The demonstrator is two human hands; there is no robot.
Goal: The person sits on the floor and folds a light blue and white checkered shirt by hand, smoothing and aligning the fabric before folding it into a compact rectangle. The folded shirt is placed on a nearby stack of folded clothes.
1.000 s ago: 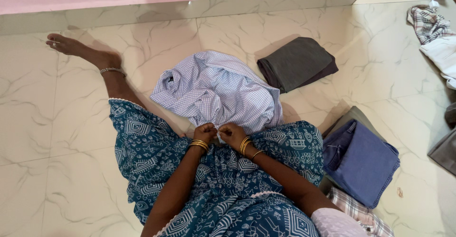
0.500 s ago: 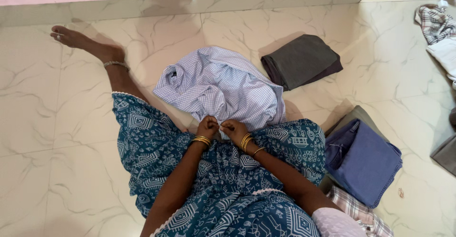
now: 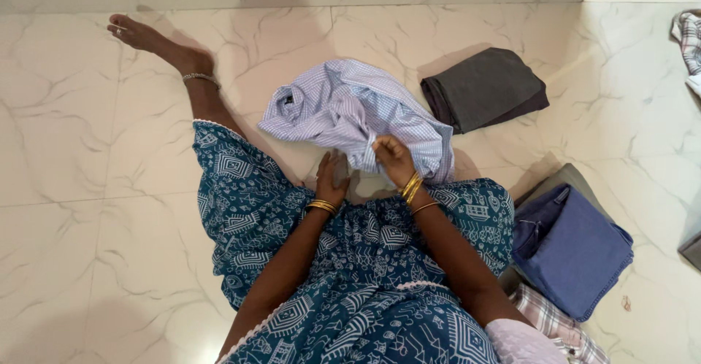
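From the head view, you sit on the marble floor (image 3: 87, 211) with a light blue checked shirt (image 3: 350, 108) bunched in front of your knees, its collar end pointing away from you. Your right hand (image 3: 393, 159) is closed on a pinch of the shirt's near edge, lifting it a little off the floor. Your left hand (image 3: 332, 178) lies just left of the shirt's near edge with fingers fairly flat against the cloth; whether it grips anything you cannot tell from here. Beyond the shirt to its right lies a folded dark grey garment (image 3: 485, 86), apart from it. Nearer you, to the shirt's lower right, a folded blue garment (image 3: 569, 247) rests on more folded cloth, with a checked piece (image 3: 555, 327) showing under it. Your patterned blue dress (image 3: 350, 262) covers your lap just below the shirt, and your left foot (image 3: 142, 35) stretches out well to the shirt's left. It looks as if you are sorting out the crumpled shirt by its near edge. The next move would call for both hands to take hold of that edge and spread the cloth flat on the bare floor.
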